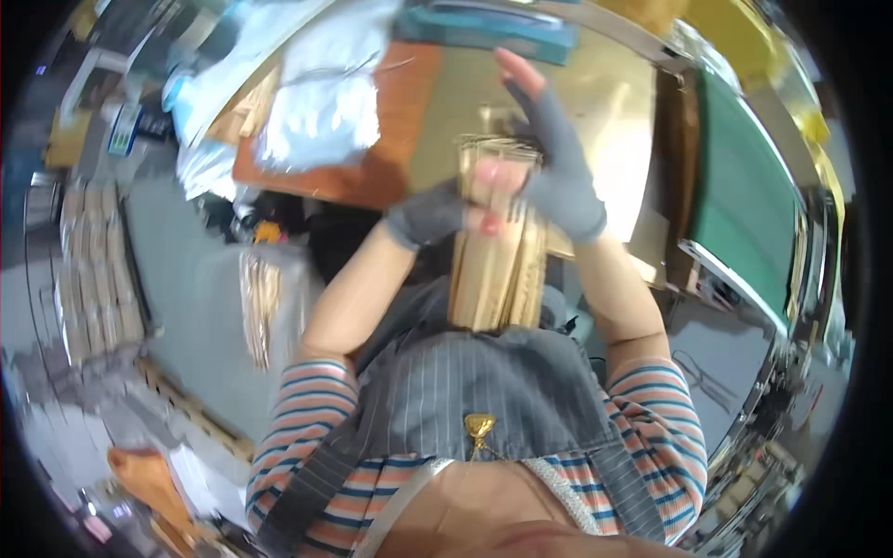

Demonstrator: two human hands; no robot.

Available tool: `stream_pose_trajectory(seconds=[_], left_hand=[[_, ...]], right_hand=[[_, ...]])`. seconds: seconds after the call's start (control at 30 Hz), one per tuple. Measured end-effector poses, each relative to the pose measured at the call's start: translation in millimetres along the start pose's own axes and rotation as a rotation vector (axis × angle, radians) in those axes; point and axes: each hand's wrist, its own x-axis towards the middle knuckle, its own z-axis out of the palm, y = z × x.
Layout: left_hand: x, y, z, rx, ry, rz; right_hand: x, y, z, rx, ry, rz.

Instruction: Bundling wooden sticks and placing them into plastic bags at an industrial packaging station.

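A worker in a dark grey pinstriped apron [502, 381] and a striped shirt of orange, white and blue [656, 414] handles an upright bundle of thin, flat, tan pieces [493, 284], held in front of the body at the near edge of a worktable. The left hand [433, 219], in a grey fingerless glove, is closed around the bundle's left side. The right hand [563, 181], gloved to match, is spread open at the upper right side of the bundle, a finger extended upward; motion blur leaves it unclear whether that hand touches the pieces.

Beyond the hands, a shiny silver plastic bag [321, 116] lies on an orange-brown board [395, 158], near a long teal box [493, 35] at the far side. To the worker's left, a plastic-wrapped bundle of tan strips [260, 307] rests on a grey surface [181, 242], with rows of brown packs [98, 270] farther out. A large green panel [744, 177] stands at right.
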Motion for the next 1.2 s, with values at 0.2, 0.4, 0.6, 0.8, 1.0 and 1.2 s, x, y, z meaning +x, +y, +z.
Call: stream_pose_trajectory(seconds=[0.2,0.4,0.6,0.8,1.0,1.2], left_hand=[[-13,16,-25,0.713,0.018,-0.248],[-23,37,-306,1.415,-0.057,1.196],[268,-10,23,1.155,-1.055,1.279],[128,2,75,1.583,-1.261,1.032],[77,86,18,2.097,-1.296,0.635],[43,40,77,1.77,-0.687,0.696]], right_hand=[[-11,46,-27,0.359,-0.278,0.513],[-51,81,-53,0.082,-0.138,-0.139],[-65,71,-60,0.257,0.327,0.396],[-79,41,-67,0.179,0.334,0.309],[-130,-3,-71,0.206,0.501,0.45],[-75,-1,-28,0.054,0.273,0.305]])
